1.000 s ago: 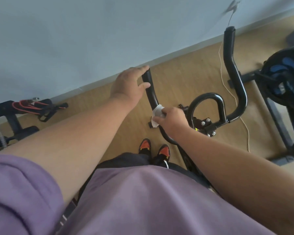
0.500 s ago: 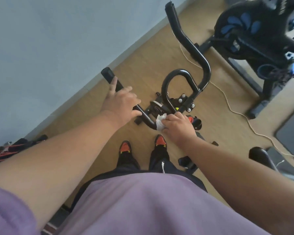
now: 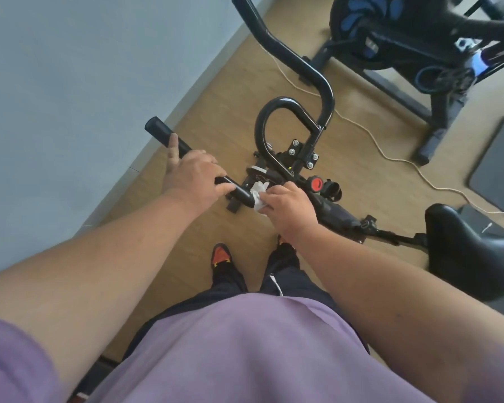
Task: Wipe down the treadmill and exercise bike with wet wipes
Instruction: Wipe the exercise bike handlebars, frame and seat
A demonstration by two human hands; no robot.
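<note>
The crumpled white wet wipe (image 3: 259, 196) sits against the lower end of the black tubular left handlebar (image 3: 186, 158) of the black exercise bike (image 3: 291, 158), pinched in the curled fingers of the right hand (image 3: 291, 209). Compared with half a second ago, the wipe and right hand are at much the same spot on the bar, near where it bends toward the bolted clamp (image 3: 301, 154). The left hand (image 3: 194, 174) has stayed wrapped over the bar just above the wipe, thumb underneath, with its forefinger stretched up along the foam grip. The view has swung a little, so the black padded saddle (image 3: 472, 251) now shows at the right edge.

No containers are in view.

Around the bar, a glossy black loop handle (image 3: 274, 112) rises from the clamp, and the right handlebar (image 3: 288, 53) curves away toward the top of the picture. A round red knob (image 3: 317, 184) sits on the frame just beyond the right hand. A pale cord (image 3: 390, 158) trails across the light wooden floor (image 3: 224, 94). A second black machine with blue wheel markings (image 3: 390, 30) stands well apart at the upper right, and a dark grey mat (image 3: 498, 167) lies at the right edge. A pale blue-grey wall (image 3: 70, 82) fills the left. Orange-and-black shoes (image 3: 221, 255) stand below the hands, and a purple shirt (image 3: 245, 350) covers the foreground.
</note>
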